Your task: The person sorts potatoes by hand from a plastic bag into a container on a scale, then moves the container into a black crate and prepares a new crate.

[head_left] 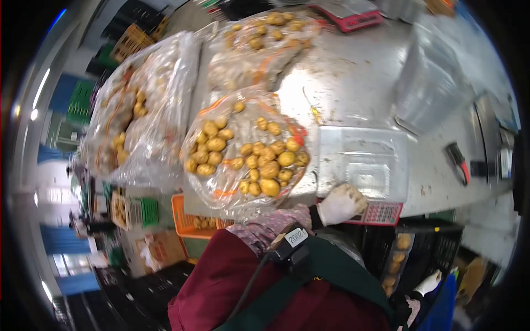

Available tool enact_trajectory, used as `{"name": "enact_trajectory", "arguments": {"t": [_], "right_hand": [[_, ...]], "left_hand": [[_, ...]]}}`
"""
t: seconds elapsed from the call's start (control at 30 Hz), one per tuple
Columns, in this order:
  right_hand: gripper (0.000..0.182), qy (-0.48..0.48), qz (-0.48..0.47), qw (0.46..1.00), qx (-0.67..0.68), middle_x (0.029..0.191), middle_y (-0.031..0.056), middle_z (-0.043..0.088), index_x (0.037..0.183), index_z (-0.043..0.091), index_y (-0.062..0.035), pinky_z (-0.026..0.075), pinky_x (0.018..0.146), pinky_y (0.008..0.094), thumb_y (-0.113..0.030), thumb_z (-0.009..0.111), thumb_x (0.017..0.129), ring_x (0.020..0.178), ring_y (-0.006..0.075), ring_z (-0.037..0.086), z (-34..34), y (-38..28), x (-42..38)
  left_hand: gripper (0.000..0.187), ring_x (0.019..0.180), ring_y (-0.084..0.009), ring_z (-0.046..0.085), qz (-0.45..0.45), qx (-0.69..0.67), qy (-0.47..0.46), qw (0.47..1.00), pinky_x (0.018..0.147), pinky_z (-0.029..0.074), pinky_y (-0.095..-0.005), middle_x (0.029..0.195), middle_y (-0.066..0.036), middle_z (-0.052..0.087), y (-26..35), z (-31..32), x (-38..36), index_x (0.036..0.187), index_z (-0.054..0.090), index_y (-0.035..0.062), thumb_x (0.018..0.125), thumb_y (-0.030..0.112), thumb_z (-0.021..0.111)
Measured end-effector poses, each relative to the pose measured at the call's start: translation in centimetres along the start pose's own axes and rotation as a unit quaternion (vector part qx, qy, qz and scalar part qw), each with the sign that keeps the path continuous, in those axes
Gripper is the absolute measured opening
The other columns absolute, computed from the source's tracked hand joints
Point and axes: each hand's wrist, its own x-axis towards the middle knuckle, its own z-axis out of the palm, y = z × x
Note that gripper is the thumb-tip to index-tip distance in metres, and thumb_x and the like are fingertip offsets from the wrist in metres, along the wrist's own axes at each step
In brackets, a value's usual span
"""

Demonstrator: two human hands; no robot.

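Observation:
My left hand [342, 204], in a white glove with grubby fingertips, is at the near left corner of a clear plastic tray [391, 165]. Its fingers are curled; anything inside them is hidden. That tray sits over a red scale [381, 213] whose keypad shows at the front. Low on the right, my right hand [428, 282], also gloved, is beside a black crate [444, 243], its fingers looking stretched out and holding nothing visible. Inside the crate stands a clear pack of potatoes [394, 266]. Left of the scale, loose potatoes [268, 165] lie on an opened plastic bag [221, 185].
More bagged potatoes [256, 38] lie farther back on the metal table [353, 71]. A large plastic-lined load of potatoes [143, 110] stands left. Stacked clear trays [428, 83] and a red-and-black handled tool [458, 163] are on the right. An orange crate [179, 218] is below the table edge.

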Motion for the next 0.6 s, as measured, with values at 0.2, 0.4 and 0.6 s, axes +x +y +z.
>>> {"name": "enact_trajectory", "arguments": {"t": [0.2,0.4,0.6], "right_hand": [[0.042,-0.025,-0.178,0.982,0.052,0.126,0.0201,0.06,0.127,0.056,0.0054,0.038,0.105,0.0321,-0.026,0.05,0.1,0.117,0.029,0.056,2.7,-16.9,2.9],[0.038,-0.128,-0.345,0.912,0.183,0.133,0.0137,0.056,0.13,0.054,0.0044,0.035,0.108,0.0327,-0.02,0.047,0.102,0.123,0.0212,0.051,5.1,-34.9,-7.4],[0.028,-0.26,-0.456,0.828,0.197,0.128,0.0125,0.06,0.123,0.06,0.0,0.036,0.109,0.0347,-0.009,0.049,0.099,0.123,0.0228,0.053,9.4,-45.0,-23.0]], "left_hand": [[0.035,0.089,-0.0294,0.063,-0.145,-0.168,0.231,0.947,0.081,0.049,-0.0432,0.094,-0.011,0.065,-3.3,-4.8,-6.0,0.111,0.062,0.0053,0.078,0.015,0.071],[0.033,0.109,-0.0364,0.056,-0.5,0.102,0.228,0.83,0.09,0.046,-0.0447,0.118,-0.02,0.059,-15.1,-9.4,-21.8,0.118,0.06,0.0067,0.086,0.01,0.059],[0.039,0.137,-0.0416,0.031,-0.504,0.334,-0.02,0.796,0.112,0.024,-0.0547,0.144,-0.021,0.041,-26.7,-13.1,-30.5,0.123,0.059,0.0069,0.086,0.013,0.048]]}}
